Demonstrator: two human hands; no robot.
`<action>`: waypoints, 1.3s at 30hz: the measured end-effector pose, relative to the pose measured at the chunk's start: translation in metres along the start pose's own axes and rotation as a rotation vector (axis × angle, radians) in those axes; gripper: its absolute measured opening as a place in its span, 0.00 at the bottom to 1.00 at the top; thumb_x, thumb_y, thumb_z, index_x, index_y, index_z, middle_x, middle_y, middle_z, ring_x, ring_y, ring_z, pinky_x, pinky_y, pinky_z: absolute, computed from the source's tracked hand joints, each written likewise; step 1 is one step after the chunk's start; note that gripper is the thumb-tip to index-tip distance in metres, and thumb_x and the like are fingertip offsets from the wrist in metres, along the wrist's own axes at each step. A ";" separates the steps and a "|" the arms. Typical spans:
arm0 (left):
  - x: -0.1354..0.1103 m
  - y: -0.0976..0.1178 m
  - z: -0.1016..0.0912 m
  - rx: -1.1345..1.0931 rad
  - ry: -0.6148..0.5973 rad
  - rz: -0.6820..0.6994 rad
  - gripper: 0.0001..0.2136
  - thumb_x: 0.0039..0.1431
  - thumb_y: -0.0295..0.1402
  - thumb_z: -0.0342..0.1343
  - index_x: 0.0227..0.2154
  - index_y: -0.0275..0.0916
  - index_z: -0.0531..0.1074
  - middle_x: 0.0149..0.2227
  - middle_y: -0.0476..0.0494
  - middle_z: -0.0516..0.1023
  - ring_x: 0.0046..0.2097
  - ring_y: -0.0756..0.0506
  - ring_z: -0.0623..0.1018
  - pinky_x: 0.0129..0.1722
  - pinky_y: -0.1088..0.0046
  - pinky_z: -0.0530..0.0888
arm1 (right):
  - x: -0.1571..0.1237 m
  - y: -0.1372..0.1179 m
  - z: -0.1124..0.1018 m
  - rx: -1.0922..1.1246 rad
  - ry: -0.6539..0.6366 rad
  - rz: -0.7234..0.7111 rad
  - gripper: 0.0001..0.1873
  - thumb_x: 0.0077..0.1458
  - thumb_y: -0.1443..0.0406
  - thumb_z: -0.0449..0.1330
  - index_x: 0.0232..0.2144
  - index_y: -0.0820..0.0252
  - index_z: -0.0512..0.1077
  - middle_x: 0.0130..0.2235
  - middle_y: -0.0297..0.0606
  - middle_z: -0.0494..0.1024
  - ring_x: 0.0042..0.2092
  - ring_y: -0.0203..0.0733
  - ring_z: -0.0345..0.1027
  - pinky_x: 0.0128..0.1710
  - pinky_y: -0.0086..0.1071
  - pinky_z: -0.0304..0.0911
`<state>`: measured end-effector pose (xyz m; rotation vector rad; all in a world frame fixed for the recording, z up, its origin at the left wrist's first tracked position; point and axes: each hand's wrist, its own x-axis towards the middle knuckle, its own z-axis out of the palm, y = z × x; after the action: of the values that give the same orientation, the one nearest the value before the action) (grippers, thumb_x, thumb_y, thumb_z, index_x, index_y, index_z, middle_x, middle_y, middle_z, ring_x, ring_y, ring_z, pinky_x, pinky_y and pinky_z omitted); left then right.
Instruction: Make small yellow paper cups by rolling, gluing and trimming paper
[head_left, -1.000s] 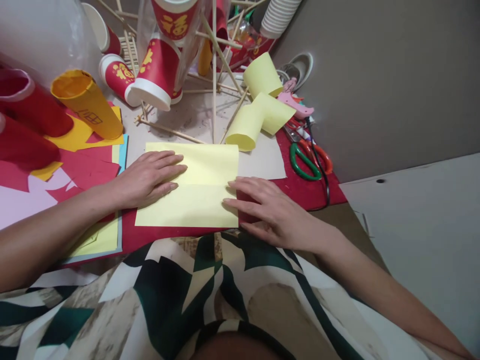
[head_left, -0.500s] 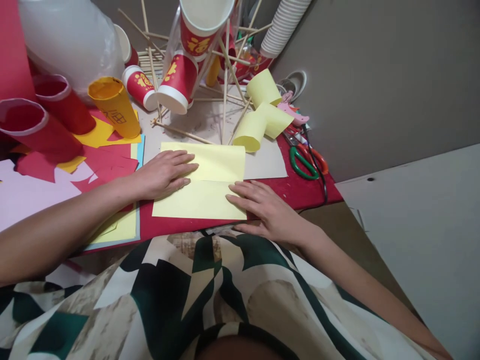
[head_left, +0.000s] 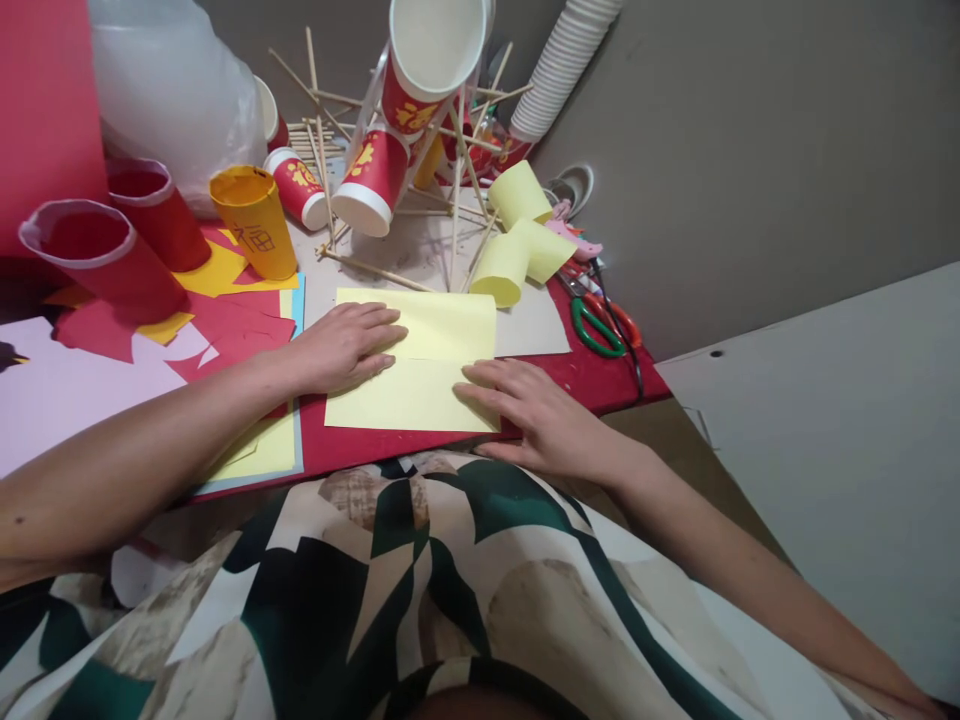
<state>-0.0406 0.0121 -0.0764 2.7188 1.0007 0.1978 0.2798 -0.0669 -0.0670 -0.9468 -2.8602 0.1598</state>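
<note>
A yellow sheet of paper [head_left: 420, 395] with a line across its middle lies flat at the front of the red-covered table. My left hand [head_left: 349, 347] rests on its left side, fingers stretched out and pressing on the paper. On the lower right edge lies my right hand [head_left: 536, 415], its fingers spread and the thumb off the near edge. Neither hand grips anything. Just behind the sheet stand rolled yellow paper tubes [head_left: 501, 270], joined together or touching; I cannot tell which.
Scissors with green handles [head_left: 598, 330] lie at the right. Behind are red paper cups [head_left: 375, 175] in a frame of wooden sticks [head_left: 379, 270]. Left of the sheet are an orange paper cylinder [head_left: 255, 225], red cylinders [head_left: 112, 260] and coloured paper scraps [head_left: 232, 335]. A grey wall [head_left: 750, 150] bounds the right.
The view has shifted slightly, so most things on the table sit a little further right. Both hands stay on the yellow paper in nearly the same pose.
</note>
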 end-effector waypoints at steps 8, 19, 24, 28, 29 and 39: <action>0.001 -0.001 0.003 0.006 0.045 0.026 0.23 0.71 0.41 0.45 0.62 0.36 0.69 0.67 0.32 0.66 0.69 0.34 0.65 0.67 0.51 0.63 | -0.009 0.003 0.030 -0.011 0.252 -0.042 0.22 0.65 0.56 0.60 0.56 0.62 0.72 0.57 0.54 0.77 0.61 0.56 0.71 0.58 0.52 0.71; 0.000 -0.001 0.001 -0.029 0.027 0.031 0.25 0.71 0.42 0.43 0.63 0.35 0.68 0.68 0.31 0.66 0.69 0.33 0.64 0.67 0.50 0.62 | -0.020 0.004 0.039 0.082 0.455 -0.131 0.13 0.62 0.68 0.63 0.50 0.60 0.75 0.47 0.48 0.84 0.53 0.49 0.78 0.50 0.45 0.78; 0.000 -0.001 -0.001 -0.079 0.030 0.009 0.25 0.71 0.43 0.43 0.62 0.36 0.69 0.68 0.32 0.66 0.69 0.33 0.65 0.67 0.49 0.62 | -0.023 0.007 0.035 0.092 0.517 -0.136 0.14 0.60 0.73 0.62 0.49 0.59 0.75 0.44 0.47 0.85 0.49 0.48 0.81 0.46 0.43 0.78; 0.001 -0.004 -0.001 -0.182 0.081 0.031 0.25 0.70 0.44 0.44 0.57 0.33 0.74 0.64 0.29 0.71 0.66 0.34 0.69 0.66 0.51 0.65 | -0.012 0.016 0.027 0.131 0.584 -0.111 0.15 0.57 0.74 0.62 0.47 0.57 0.74 0.45 0.48 0.84 0.51 0.50 0.79 0.47 0.45 0.76; 0.001 -0.004 -0.001 -0.197 0.087 0.031 0.24 0.70 0.43 0.44 0.56 0.33 0.75 0.63 0.29 0.72 0.66 0.34 0.69 0.66 0.51 0.65 | -0.008 0.020 0.025 0.148 0.588 -0.105 0.15 0.57 0.74 0.62 0.46 0.57 0.74 0.46 0.48 0.84 0.52 0.50 0.79 0.48 0.46 0.75; -0.004 0.002 -0.014 -0.624 0.112 -0.174 0.25 0.68 0.52 0.48 0.52 0.38 0.78 0.57 0.37 0.79 0.63 0.36 0.74 0.65 0.54 0.69 | 0.031 0.041 0.012 0.511 0.538 0.306 0.13 0.60 0.64 0.62 0.23 0.57 0.71 0.26 0.32 0.78 0.27 0.36 0.70 0.30 0.30 0.68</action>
<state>-0.0450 0.0101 -0.0627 2.0658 0.9921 0.5348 0.2774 -0.0167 -0.0816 -1.0949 -2.0348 0.5403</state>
